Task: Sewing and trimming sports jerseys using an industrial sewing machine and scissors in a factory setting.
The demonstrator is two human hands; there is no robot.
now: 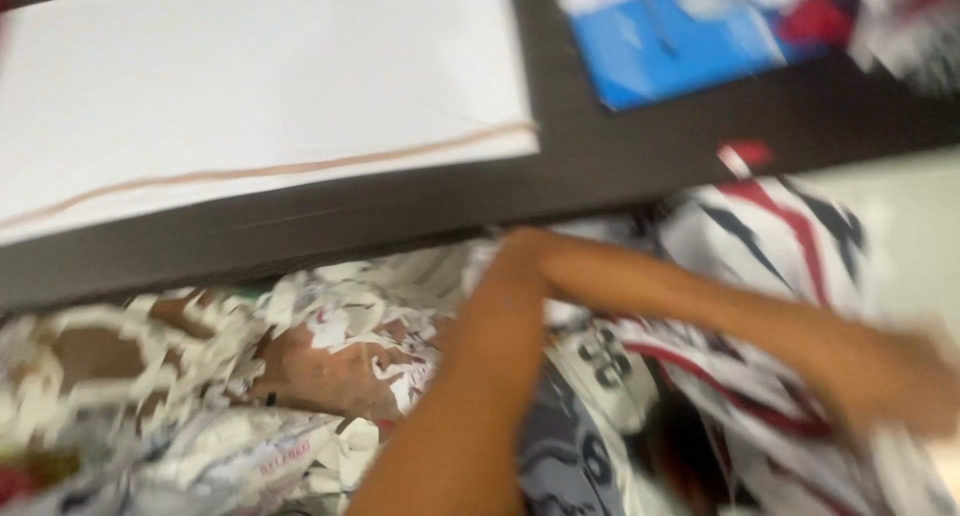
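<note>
A bare forearm bends across a crinkled heap of shredded paper [200, 376] below the dark desk's [620, 166] front edge. The right hand [900, 376], smeared by blur, sinks into glossy red-and-white printed wrappers [760, 276]; its grip cannot be told. A smooth white sheet [250, 86] lies on the desk.

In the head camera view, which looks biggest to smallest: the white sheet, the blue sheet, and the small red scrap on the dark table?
1. White sheet, largest.
2. Blue sheet, partly covered.
3. Red scrap, smallest.
</note>
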